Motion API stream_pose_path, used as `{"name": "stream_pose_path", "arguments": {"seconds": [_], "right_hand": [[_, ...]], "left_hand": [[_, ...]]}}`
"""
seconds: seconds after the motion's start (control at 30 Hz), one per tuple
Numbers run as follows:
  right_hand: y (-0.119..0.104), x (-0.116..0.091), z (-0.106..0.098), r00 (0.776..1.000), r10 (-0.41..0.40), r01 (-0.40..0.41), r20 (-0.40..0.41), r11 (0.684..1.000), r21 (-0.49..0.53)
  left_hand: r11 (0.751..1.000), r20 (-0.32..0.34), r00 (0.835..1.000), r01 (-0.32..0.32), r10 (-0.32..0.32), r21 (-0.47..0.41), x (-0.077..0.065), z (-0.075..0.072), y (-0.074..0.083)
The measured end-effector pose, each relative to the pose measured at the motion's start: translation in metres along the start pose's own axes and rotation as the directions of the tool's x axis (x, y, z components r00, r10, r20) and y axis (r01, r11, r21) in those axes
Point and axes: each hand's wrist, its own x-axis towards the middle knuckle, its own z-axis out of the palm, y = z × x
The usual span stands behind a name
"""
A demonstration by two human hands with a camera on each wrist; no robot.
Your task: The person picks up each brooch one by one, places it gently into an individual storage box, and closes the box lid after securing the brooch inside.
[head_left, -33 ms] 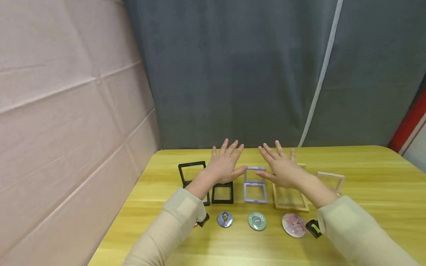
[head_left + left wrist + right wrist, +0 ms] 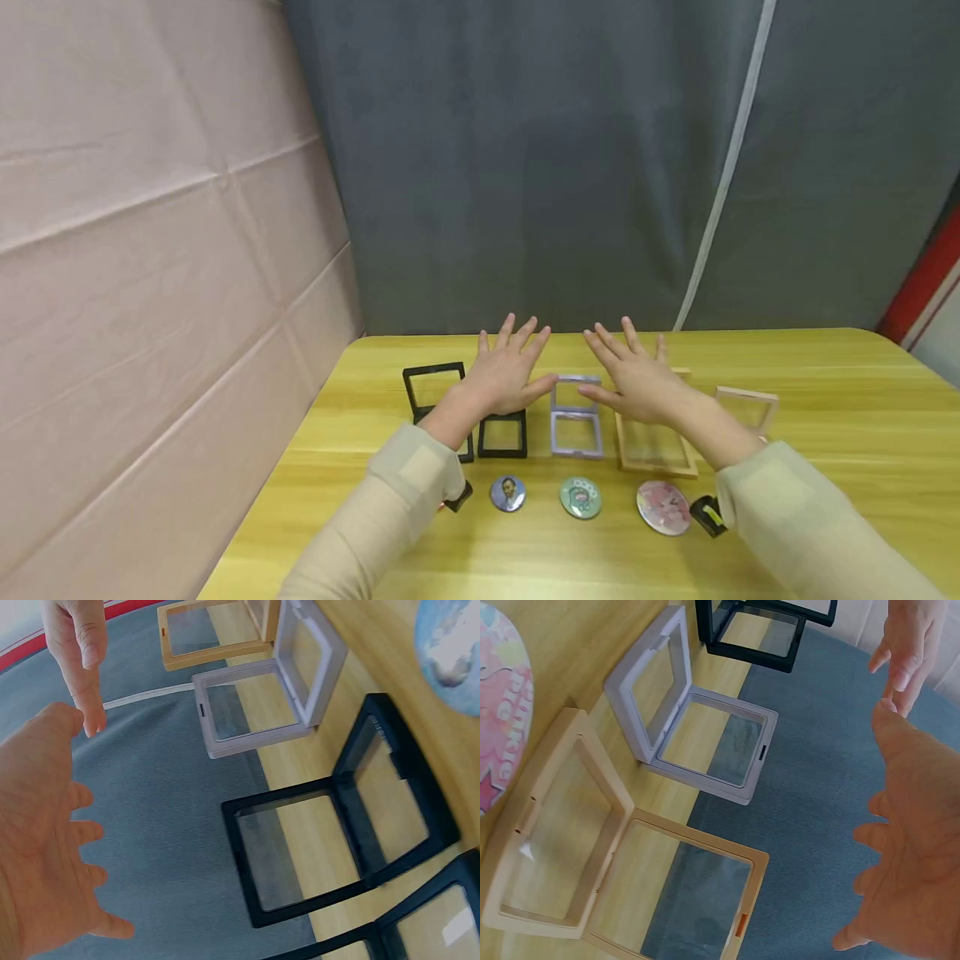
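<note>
My left hand (image 2: 501, 379) is held over the table, palm down with fingers spread, above the hinged black display frames; one black frame (image 2: 503, 454) stands open just below its wrist. The right hand (image 2: 637, 385) mirrors it over a larger wood-coloured frame (image 2: 658, 471), partly covering it. Between the two hands sits an open lavender frame (image 2: 576, 454). Neither hand holds anything. In the left wrist view, the spread left fingers (image 2: 88, 831) are apart from the black frame (image 2: 300, 906). The right wrist view shows the right hand (image 2: 922, 840) beside the wood-coloured frame (image 2: 694, 833).
Nearer me lie round badges: a blue portrait one (image 2: 508, 494), a green one (image 2: 581, 498) and a pink one (image 2: 663, 508). Another black frame (image 2: 433, 367) stands at the left, a pale frame (image 2: 747, 392) at the right. A grey curtain (image 2: 525, 167) hangs behind the table (image 2: 840, 433).
</note>
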Motion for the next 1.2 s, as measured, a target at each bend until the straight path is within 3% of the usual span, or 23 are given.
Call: {"name": "stream_pose_path", "arguments": {"seconds": [0.27,0.93,1.03,1.2], "right_hand": [[0.002,0.0,0.0,1.0,-0.002,0.002,-0.018,1.0,-0.012],[-0.017,-0.01,0.009,0.994,-0.081,0.083,-0.074,0.996,0.015],[-0.026,-0.013,0.012,0.988,-0.108,0.108,-0.11,0.994,-0.007],[-0.043,-0.01,0.024,0.96,-0.181,0.185,-0.216,0.983,-0.001]], "left_hand": [[1.0,-0.055,0.998,-0.005,0.006,0.008,-0.003,-0.003,-0.004],[0.988,-0.121,0.992,-0.063,0.046,-0.14,-0.037,-0.007,-0.016],[0.972,-0.119,0.991,-0.083,0.058,-0.219,-0.046,-0.006,-0.02],[0.914,-0.096,0.994,-0.08,0.045,-0.398,-0.061,-0.002,-0.035]]}}
